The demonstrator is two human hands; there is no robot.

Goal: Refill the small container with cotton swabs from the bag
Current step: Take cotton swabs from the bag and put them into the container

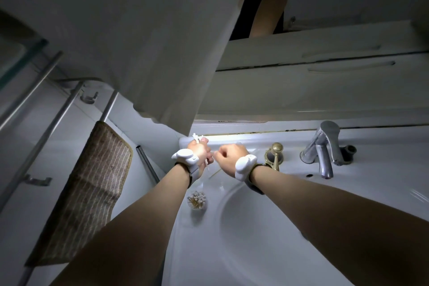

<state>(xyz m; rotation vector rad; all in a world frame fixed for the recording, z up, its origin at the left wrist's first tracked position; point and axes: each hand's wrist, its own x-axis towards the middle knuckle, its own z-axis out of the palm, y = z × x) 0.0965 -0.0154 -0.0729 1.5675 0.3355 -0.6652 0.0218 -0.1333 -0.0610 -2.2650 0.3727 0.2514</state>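
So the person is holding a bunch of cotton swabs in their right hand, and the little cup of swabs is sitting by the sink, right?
Not quite: the head view shows the bunch of cotton swabs in the left hand, not the right hand. The little cup of swabs does sit by the sink.

small clear container (196, 202) of white-tipped swabs (197, 198) stands upright on the sink rim (185, 239).

Bare forearms; white device (185, 156) strapped on each wrist.
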